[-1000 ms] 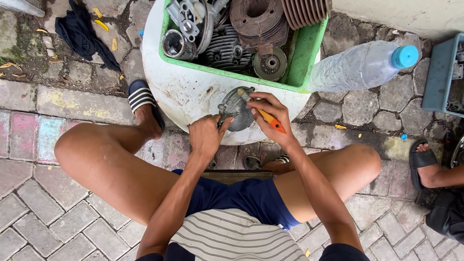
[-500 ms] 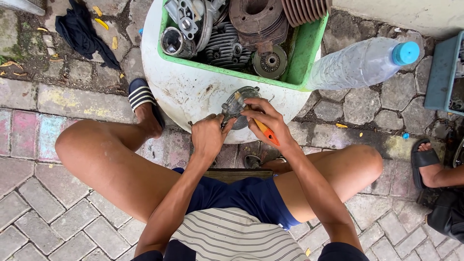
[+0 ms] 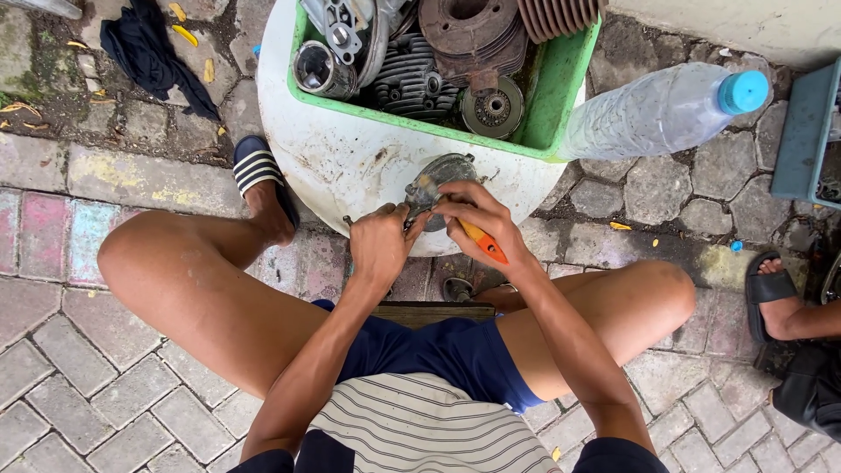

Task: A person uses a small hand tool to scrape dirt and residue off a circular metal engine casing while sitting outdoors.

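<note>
Both hands working a small metal engine cover on a white round tabletop.

The left hand [image 3: 378, 245] pinches the near-left edge of the grey, domed, grimy cast-metal cover [image 3: 435, 180], which stands tilted on the chipped white round table [image 3: 333, 166]. The right hand [image 3: 477, 219] is clenched around an orange-handled tool [image 3: 484, 243], its tip hidden against the cover just above the grip. Beyond the grip sits a green plastic tray [image 3: 552, 96] of finned cylinders and rusty engine parts. To its right lies a clear plastic bottle with a blue cap [image 3: 657, 109].
</note>
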